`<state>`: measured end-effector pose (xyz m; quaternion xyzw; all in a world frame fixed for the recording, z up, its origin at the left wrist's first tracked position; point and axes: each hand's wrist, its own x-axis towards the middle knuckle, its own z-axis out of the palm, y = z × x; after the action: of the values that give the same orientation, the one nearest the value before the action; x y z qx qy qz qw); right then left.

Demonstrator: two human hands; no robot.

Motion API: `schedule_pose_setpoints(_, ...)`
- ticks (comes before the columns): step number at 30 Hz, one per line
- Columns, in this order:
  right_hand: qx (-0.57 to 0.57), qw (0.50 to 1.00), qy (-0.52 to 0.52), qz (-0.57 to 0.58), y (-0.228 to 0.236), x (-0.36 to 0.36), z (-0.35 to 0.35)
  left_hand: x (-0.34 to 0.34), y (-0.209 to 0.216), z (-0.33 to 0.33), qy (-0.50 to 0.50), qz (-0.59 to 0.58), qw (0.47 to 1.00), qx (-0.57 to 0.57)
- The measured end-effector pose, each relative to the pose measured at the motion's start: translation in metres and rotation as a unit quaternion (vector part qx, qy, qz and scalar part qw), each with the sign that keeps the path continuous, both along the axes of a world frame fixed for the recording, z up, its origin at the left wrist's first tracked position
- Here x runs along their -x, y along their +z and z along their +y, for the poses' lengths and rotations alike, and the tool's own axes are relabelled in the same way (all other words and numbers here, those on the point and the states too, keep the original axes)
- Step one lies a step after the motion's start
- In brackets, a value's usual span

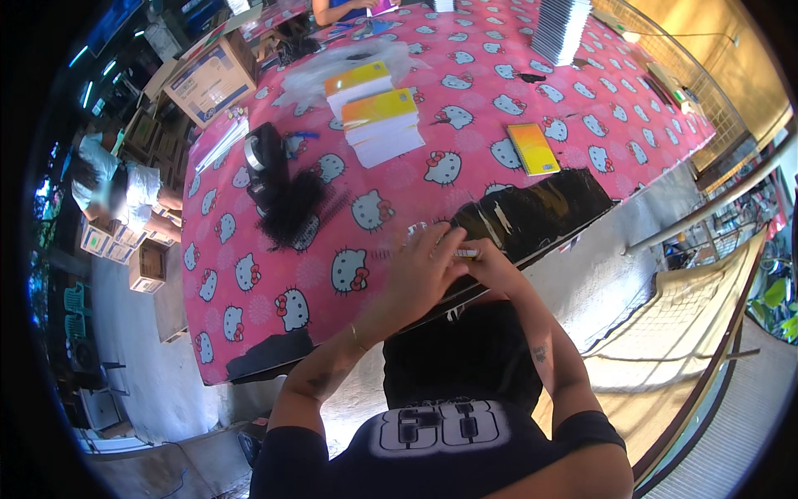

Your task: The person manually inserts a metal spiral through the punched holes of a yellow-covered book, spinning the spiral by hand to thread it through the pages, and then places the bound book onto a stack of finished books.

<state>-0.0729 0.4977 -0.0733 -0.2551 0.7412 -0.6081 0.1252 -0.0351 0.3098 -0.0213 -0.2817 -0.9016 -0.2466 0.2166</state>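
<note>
in the head view, the left hand (426,259) and right hand (492,264) meet over the near edge of a table with a pink cat-print cloth (249,303). between them is a small pale item (467,253), mostly hidden. the right fingers are clamped on its end; the left fingers curl over it, close together, but i cannot tell whether they grip it. beyond, a yellow notebook (534,149) lies to the right, yellow-topped paper stacks (381,125) sit farther off, and a black bristly heap (297,209) lies left.
</note>
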Motion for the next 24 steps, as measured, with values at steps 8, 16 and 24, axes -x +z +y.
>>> schedule_pose_setpoints(8,0.003,0.999,0.03,-0.02,0.003,0.006,-0.003,-0.001,0.0,0.001,0.049,0.024,0.998,0.011)
schedule_pose_setpoints(16,0.003,0.997,0.073,-0.008,0.032,0.012,0.02,-0.007,-0.018,0.013,0.076,0.015,0.996,-0.03)
schedule_pose_setpoints(24,-0.06,0.989,0.129,0.028,0.06,0.044,0.045,-0.012,-0.012,0.012,0.093,0.003,0.995,-0.033)
